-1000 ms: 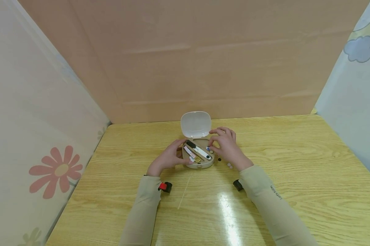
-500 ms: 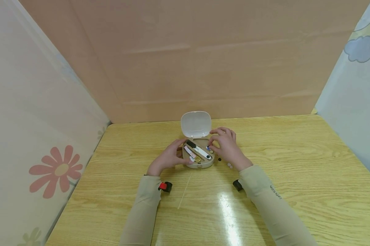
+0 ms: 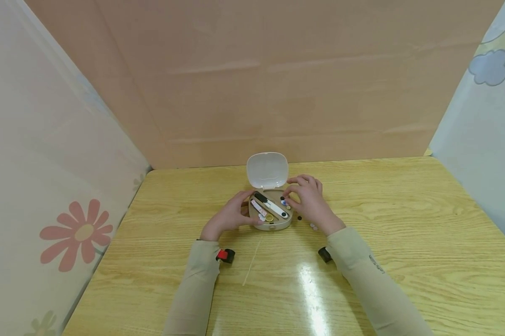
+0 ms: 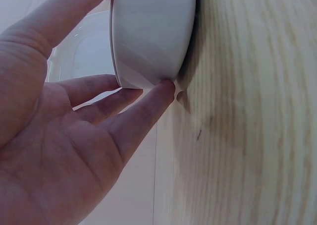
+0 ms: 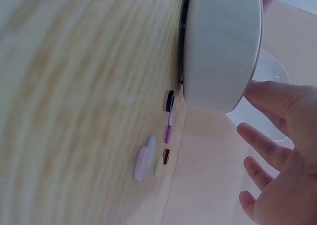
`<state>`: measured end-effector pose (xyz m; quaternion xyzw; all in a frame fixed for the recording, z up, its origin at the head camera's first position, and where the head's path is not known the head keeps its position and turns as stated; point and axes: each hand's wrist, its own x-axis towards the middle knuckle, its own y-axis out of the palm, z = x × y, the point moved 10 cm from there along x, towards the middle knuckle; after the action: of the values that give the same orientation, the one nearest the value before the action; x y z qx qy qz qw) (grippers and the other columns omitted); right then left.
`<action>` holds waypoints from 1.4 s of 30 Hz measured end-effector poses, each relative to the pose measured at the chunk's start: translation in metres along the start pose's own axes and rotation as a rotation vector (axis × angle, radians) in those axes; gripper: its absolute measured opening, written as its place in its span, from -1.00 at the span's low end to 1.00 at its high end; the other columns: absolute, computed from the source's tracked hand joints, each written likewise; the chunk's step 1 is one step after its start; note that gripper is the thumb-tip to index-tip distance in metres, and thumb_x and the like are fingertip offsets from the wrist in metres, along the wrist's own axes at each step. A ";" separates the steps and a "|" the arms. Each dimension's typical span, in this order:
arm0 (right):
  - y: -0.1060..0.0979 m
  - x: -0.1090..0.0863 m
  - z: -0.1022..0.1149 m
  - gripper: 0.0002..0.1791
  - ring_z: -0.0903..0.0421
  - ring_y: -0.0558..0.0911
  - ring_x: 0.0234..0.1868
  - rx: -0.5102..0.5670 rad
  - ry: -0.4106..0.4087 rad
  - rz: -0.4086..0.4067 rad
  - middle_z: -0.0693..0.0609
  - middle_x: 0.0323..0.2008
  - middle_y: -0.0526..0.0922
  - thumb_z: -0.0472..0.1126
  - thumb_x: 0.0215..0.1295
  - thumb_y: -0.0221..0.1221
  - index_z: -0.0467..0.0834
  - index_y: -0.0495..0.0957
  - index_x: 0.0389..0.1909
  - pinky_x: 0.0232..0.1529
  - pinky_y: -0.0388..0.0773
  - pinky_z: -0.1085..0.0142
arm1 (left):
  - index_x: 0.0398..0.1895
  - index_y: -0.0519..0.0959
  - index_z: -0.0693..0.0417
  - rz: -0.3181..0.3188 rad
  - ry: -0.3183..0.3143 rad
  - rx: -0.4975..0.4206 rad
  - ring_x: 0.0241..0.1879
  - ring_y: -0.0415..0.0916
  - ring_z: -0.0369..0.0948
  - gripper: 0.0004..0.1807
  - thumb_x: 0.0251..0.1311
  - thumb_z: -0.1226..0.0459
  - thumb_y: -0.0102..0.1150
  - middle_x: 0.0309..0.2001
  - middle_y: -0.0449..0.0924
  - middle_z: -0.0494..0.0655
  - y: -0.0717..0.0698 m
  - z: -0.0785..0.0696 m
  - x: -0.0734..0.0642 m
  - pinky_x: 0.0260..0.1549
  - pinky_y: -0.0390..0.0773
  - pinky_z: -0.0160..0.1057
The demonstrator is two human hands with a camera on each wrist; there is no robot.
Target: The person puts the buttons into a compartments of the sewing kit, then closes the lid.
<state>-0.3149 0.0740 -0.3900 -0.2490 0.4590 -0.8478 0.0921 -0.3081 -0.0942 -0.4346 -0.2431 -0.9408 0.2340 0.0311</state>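
Observation:
A small white case [image 3: 273,227] with a beige interior stands on the table, its clear lid [image 3: 267,170] raised at the back. My left hand [image 3: 230,215] holds the case's left side, thumb at the front; in the left wrist view, fingertips [image 4: 166,88] meet its wall. My right hand [image 3: 311,201] is over the right compartment, with index finger and thumb bent near a black button [image 3: 282,198] there. Beside it lie a blue-and-white button [image 3: 284,203] and a tan one. A long black-and-white tool [image 3: 273,206] fills the middle slot.
In the left slot are a pink-and-white strip [image 3: 258,207] and a gold ring [image 3: 269,217]. Right of the case, a black button [image 3: 300,218] and pale buttons [image 3: 313,227] lie on the table; the right wrist view shows several loose buttons [image 5: 141,163]. A thin pale stick [image 3: 252,261] lies in front.
The black button has come into view at my right fingertips, slightly farther back and left in the compartment, and the fingertips look parted from it. My left hand and the case stay put.

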 end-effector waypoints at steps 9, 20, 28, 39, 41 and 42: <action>-0.007 -0.005 0.002 -0.86 -0.21 0.17 0.27 0.021 -0.020 -0.009 -0.15 0.17 0.46 -0.19 0.17 0.35 -0.08 0.69 -0.24 0.23 -0.07 -0.21 | 0.46 0.08 0.23 0.052 0.026 -0.058 0.30 0.15 0.23 -0.05 0.01 0.43 0.41 0.37 0.07 0.27 0.001 -0.031 -0.014 0.19 0.36 0.05; -0.017 -0.015 -0.011 -0.79 -0.27 0.09 0.33 0.045 0.005 -0.003 -0.18 0.25 0.38 -0.18 0.13 0.37 -0.08 0.67 -0.19 0.23 -0.14 -0.28 | 0.44 0.09 0.27 0.048 0.040 -0.063 0.30 0.13 0.24 -0.06 0.00 0.44 0.41 0.36 0.07 0.31 -0.001 -0.037 -0.017 0.19 0.34 0.10; -0.020 -0.026 -0.031 -0.76 -0.35 0.01 0.36 0.109 0.053 0.003 -0.26 0.28 0.32 -0.21 0.12 0.36 -0.13 0.66 -0.17 0.25 -0.23 -0.32 | 0.44 0.11 0.27 0.039 0.031 -0.060 0.29 0.14 0.27 -0.08 0.01 0.46 0.40 0.36 0.09 0.30 0.001 -0.036 -0.019 0.19 0.32 0.14; -0.016 -0.036 -0.047 -0.74 -0.40 -0.07 0.38 0.124 0.108 0.061 -0.24 0.35 0.23 -0.20 0.15 0.35 -0.14 0.65 -0.13 0.27 -0.34 -0.36 | 0.45 0.14 0.14 0.031 0.054 -0.028 0.29 0.19 0.18 -0.05 -0.03 0.40 0.45 0.34 0.16 0.19 0.004 -0.019 -0.011 0.18 0.38 0.04; -0.014 -0.036 -0.049 -0.72 -0.39 -0.07 0.39 0.130 0.121 0.078 -0.24 0.36 0.22 -0.17 0.16 0.34 -0.14 0.65 -0.11 0.28 -0.34 -0.35 | 0.45 0.16 0.07 0.013 0.042 -0.016 0.29 0.21 0.13 -0.04 -0.04 0.37 0.47 0.34 0.18 0.12 0.002 -0.014 -0.008 0.18 0.39 -0.02; -0.013 -0.035 -0.050 -0.71 -0.40 -0.07 0.39 0.137 0.128 0.086 -0.25 0.36 0.22 -0.15 0.16 0.34 -0.14 0.65 -0.11 0.28 -0.35 -0.35 | 0.45 0.18 0.03 0.005 0.041 -0.005 0.28 0.22 0.10 -0.04 -0.06 0.34 0.48 0.34 0.19 0.08 0.001 -0.011 -0.007 0.17 0.41 -0.04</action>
<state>-0.3088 0.1316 -0.4138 -0.1676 0.4151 -0.8867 0.1159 -0.2997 -0.0923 -0.4253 -0.2504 -0.9400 0.2265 0.0492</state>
